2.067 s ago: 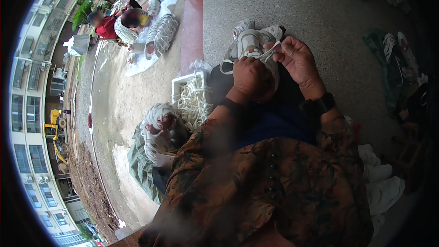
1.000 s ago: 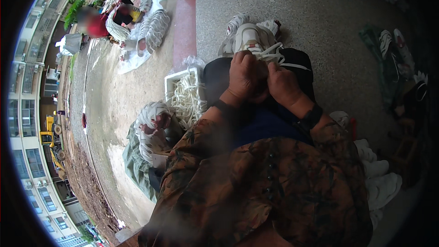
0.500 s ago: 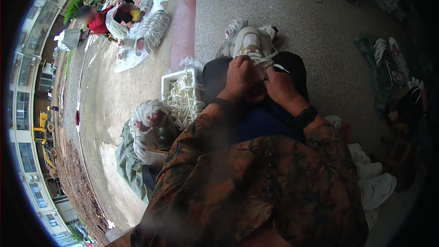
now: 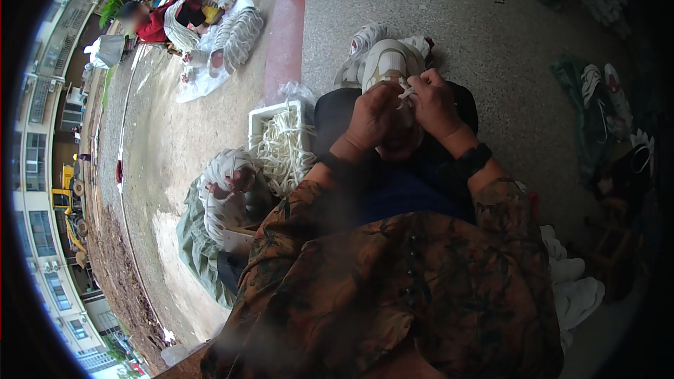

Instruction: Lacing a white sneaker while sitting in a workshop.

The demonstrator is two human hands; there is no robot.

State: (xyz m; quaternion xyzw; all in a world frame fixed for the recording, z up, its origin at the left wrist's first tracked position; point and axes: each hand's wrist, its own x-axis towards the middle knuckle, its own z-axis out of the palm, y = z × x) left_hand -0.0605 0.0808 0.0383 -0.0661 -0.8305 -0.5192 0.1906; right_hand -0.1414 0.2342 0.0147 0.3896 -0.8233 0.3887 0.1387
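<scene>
A white sneaker (image 4: pixel 387 63) rests on my lap, toe pointing away from me. My left hand (image 4: pixel 371 118) and my right hand (image 4: pixel 434 102) meet over its upper, and both pinch a white shoelace (image 4: pixel 406 92) between the fingertips. Much of the shoe's throat is hidden under my hands. A dark band sits on each wrist. A second white sneaker (image 4: pixel 361 45) lies just beyond, on the ground to the left of the first.
A white crate (image 4: pixel 261 121) of loose white laces stands at my left knee. White sneakers (image 4: pixel 223 189) are piled on green cloth at my left. Dark shoes (image 4: pixel 604 102) lie at right. White items (image 4: pixel 572 288) sit by my right hip. A seated person (image 4: pixel 165 20) works at the far left.
My hands were apart and pulling the lace taut; they have come together over the shoe. The view has tilted slightly, and the shoe sits closer to me.
</scene>
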